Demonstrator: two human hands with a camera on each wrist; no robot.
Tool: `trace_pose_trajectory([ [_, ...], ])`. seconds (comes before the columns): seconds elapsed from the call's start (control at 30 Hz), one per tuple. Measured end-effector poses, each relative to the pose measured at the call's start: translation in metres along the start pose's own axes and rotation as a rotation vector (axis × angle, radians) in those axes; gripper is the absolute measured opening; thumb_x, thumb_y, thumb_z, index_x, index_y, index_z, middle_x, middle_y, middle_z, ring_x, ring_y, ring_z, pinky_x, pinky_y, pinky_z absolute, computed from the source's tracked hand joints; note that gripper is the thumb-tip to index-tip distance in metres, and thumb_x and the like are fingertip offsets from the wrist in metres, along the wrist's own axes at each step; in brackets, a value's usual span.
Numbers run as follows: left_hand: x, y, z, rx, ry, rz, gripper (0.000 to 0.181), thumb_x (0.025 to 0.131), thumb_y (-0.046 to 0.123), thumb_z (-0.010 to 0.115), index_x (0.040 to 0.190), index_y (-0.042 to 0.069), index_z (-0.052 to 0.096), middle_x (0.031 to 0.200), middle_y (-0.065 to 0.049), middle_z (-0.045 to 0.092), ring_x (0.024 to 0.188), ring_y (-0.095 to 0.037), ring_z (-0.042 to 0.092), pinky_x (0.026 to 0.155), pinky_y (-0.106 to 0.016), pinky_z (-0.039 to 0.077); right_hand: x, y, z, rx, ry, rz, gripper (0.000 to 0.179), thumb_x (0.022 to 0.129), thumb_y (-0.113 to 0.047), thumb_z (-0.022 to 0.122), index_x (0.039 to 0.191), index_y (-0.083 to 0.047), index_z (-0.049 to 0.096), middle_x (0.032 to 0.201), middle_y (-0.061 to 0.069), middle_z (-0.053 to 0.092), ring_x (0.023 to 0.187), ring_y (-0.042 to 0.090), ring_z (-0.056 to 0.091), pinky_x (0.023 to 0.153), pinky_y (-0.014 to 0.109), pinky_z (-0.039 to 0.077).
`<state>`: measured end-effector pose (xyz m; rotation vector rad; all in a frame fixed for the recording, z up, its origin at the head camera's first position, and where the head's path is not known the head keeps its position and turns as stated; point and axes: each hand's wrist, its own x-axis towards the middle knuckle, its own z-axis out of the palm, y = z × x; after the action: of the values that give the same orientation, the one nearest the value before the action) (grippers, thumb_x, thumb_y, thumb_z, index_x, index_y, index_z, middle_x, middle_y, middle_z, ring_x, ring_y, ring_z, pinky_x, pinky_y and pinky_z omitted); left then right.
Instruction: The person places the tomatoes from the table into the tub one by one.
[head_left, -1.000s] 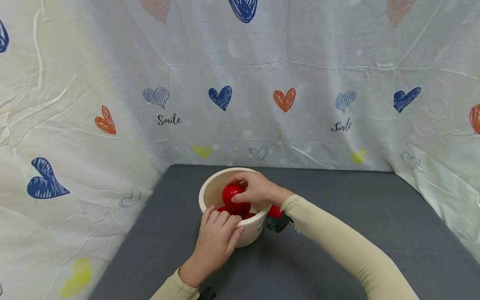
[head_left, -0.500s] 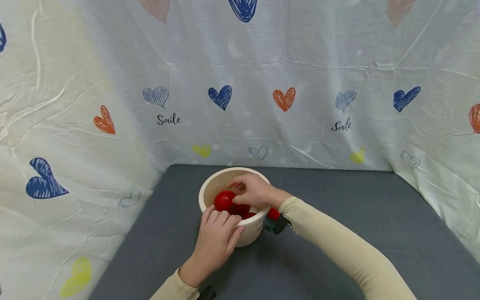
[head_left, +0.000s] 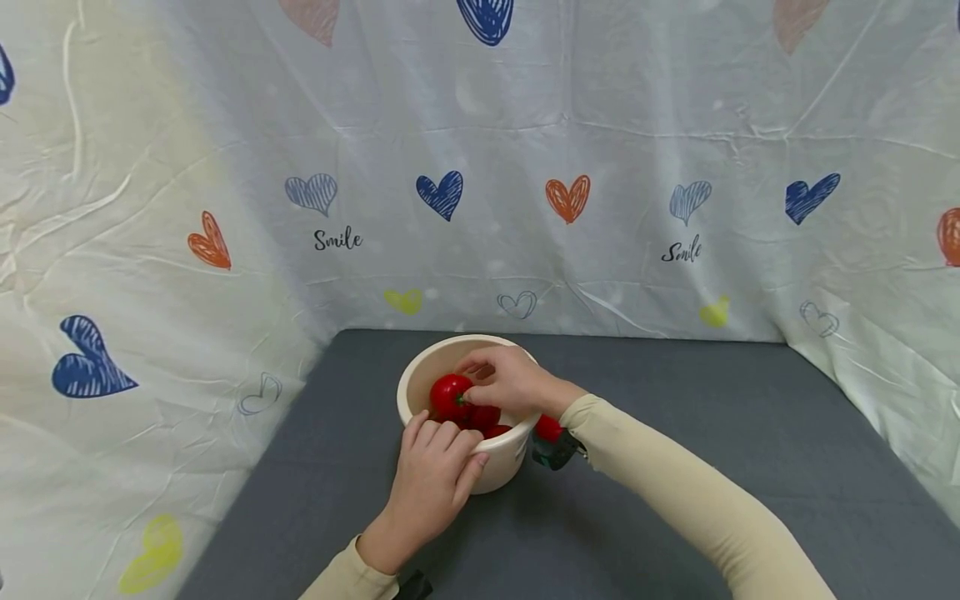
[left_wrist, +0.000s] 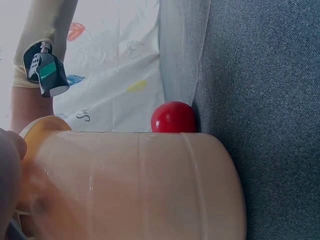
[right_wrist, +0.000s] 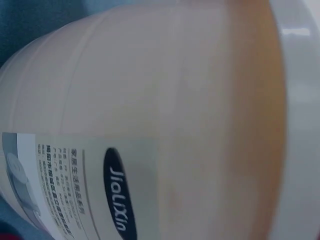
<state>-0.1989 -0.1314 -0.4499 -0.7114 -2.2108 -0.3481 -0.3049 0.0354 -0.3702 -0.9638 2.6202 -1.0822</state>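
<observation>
In the head view, a cream plastic bucket (head_left: 498, 471) stands on the grey tabletop with several red tomatoes inside. My left hand (head_left: 431, 475) grips its near rim, fingers hooked over the edge and thumb outside. Inside the bucket, my right hand (head_left: 513, 383) holds a red tomato (head_left: 448, 393) whose green stem faces the thumb; the far fingers are partly hidden behind it. More tomatoes (head_left: 486, 417) lie below, partly covered by the hands and rim. The bucket's side wall (left_wrist: 125, 185) fills much of the left wrist view. A printed label (right_wrist: 80, 185) shows in the right wrist view.
Right of the bucket, a round red object (head_left: 548, 428) sits on the grey tabletop (head_left: 675, 417), partly hidden by the right wrist's camera (head_left: 555, 450). A white curtain (head_left: 487, 250) printed with hearts hangs behind and to the left.
The tomato at my right hand has gone down and left, then risen slightly and turned so its green stem shows. My left hand and the bucket have stayed in place.
</observation>
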Motion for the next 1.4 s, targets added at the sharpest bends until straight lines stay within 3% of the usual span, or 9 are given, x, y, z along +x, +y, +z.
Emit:
trace_pose_trajectory([
  [0.2,0.0,0.001,0.0,-0.003,-0.004,0.0,0.024,0.101,0.038,0.056,0.097,0.017,0.068,0.083,-0.003,0.064,0.082,-0.025,0.054,0.101,-0.058,0.041,-0.005,0.004,-0.01,0.01,0.069,-0.004,0.038,0.089,-0.019,0.069,0.126,-0.011,0.069,0.127,0.011,0.071,0.114,0.029,0.068,0.097,0.043,0.058],
  [0.4,0.001,0.0,0.001,-0.003,0.01,0.006,0.016,0.094,0.032,0.064,0.097,0.017,0.069,0.083,-0.003,0.064,0.081,-0.025,0.054,0.101,-0.058,0.04,-0.015,0.019,-0.038,0.043,0.231,-0.041,0.033,0.092,-0.019,0.068,0.123,-0.009,0.07,0.124,0.013,0.072,0.109,0.028,0.07,0.094,0.046,0.058],
  [0.57,0.002,-0.001,0.0,-0.002,0.013,-0.001,0.016,0.086,0.027,0.071,0.098,0.016,0.069,0.084,-0.003,0.064,0.082,-0.025,0.054,0.101,-0.058,0.04,-0.026,0.035,-0.068,0.07,0.326,0.027,0.036,0.093,-0.023,0.067,0.127,-0.01,0.068,0.128,0.012,0.07,0.112,0.029,0.069,0.094,0.048,0.057],
  [0.83,0.002,0.001,0.0,-0.011,0.014,0.002,0.015,0.087,0.027,0.071,0.097,0.016,0.069,0.083,-0.003,0.065,0.082,-0.025,0.055,0.101,-0.059,0.04,-0.054,0.069,-0.094,0.133,0.341,0.136,0.037,0.097,-0.022,0.065,0.131,-0.008,0.063,0.135,0.015,0.065,0.113,0.032,0.067,0.084,0.041,0.061],
  [1.1,0.0,0.0,0.001,-0.019,0.034,0.008,0.019,0.097,0.032,0.059,0.097,0.016,0.069,0.082,-0.004,0.063,0.08,-0.025,0.054,0.1,-0.059,0.039,-0.075,0.108,-0.085,0.113,0.343,0.162,0.039,0.096,-0.02,0.067,0.132,-0.005,0.063,0.131,0.021,0.067,0.11,0.035,0.069,0.081,0.039,0.062],
  [1.4,0.002,0.002,0.001,-0.021,0.018,-0.003,0.016,0.085,0.026,0.072,0.097,0.016,0.07,0.083,-0.003,0.064,0.081,-0.024,0.054,0.101,-0.058,0.04,-0.085,0.139,-0.054,0.175,0.323,0.24,0.041,0.095,-0.022,0.069,0.132,-0.006,0.062,0.136,0.024,0.063,0.112,0.034,0.068,0.078,0.037,0.062],
])
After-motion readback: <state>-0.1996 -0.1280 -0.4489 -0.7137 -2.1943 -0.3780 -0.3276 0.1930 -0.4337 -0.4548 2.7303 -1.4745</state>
